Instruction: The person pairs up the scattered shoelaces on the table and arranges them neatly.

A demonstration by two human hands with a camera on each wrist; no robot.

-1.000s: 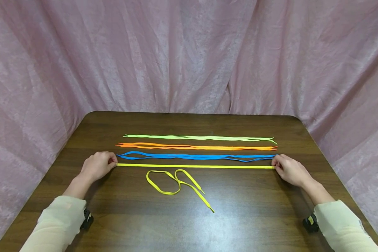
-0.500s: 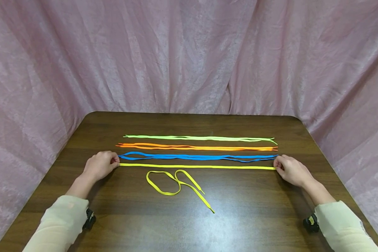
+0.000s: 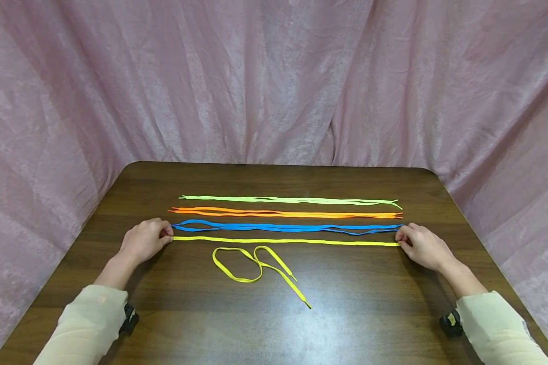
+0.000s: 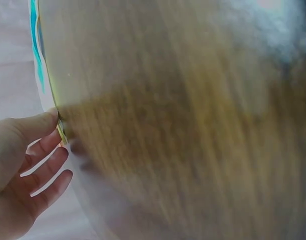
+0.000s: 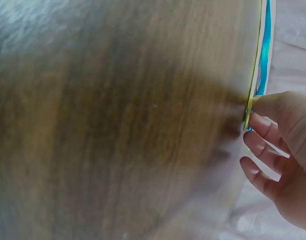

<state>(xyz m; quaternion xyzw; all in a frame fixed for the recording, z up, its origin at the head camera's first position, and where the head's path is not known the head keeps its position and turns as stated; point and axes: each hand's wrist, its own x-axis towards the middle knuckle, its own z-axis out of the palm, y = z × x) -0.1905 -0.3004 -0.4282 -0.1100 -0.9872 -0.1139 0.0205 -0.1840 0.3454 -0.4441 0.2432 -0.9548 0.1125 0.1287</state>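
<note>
A flat yellow shoelace (image 3: 283,241) runs nearly straight from side to side, just in front of the blue shoelaces (image 3: 274,227). My left hand (image 3: 145,239) pinches its left end between thumb and forefinger, as the left wrist view also shows with the thumb (image 4: 42,122). At the other end my right hand (image 3: 423,247) pinches the lace; in the right wrist view the lace's tip (image 5: 248,117) pokes out below the thumb. Nearer to me, a second yellow shoelace (image 3: 237,278) lies loosely looped on the wooden table (image 3: 210,329).
Behind the blue laces lie orange shoelaces (image 3: 283,213) and, farther back, pale green shoelaces (image 3: 292,199), all stretched in parallel rows. A pink curtain (image 3: 274,81) hangs beyond the table's far edge and at both sides.
My left hand has shifted slightly to the right, still with its end of the yellow shoelace. The lace has gone from taut to faintly wavy. My right hand has barely moved.
</note>
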